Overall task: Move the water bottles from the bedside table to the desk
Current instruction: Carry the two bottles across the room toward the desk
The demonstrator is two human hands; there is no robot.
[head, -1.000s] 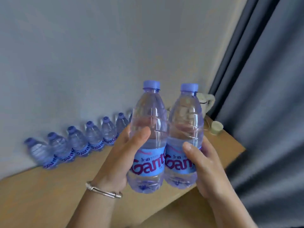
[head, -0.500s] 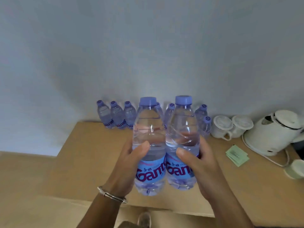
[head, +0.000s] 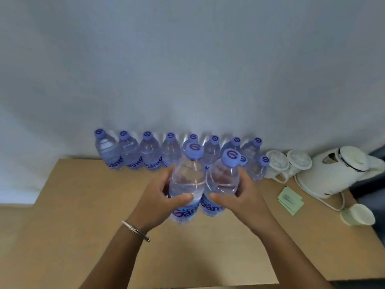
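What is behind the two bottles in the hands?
Behind the two held bottles a row of bottles stands along the wall. The held pair covers parts of the middle ones.

**Desk by the wall, with what stands on it**

The desk point(head: 87, 215) is a light-brown wooden top set against a pale wall. A row of bottles point(head: 150, 151) with purple caps stands upright along its back edge, touching one another. Two more bottles point(head: 259, 168) stand just in front of the row's right end. Right of the row sit two white mugs point(head: 288, 163), side by side, lids on. Right of the mugs is a white kettle point(head: 333, 172), its cord trailing forward. In front of the mugs lie green packets point(head: 290, 201). In front of the kettle stands a paper cup point(head: 358, 214), near the desk's right edge.
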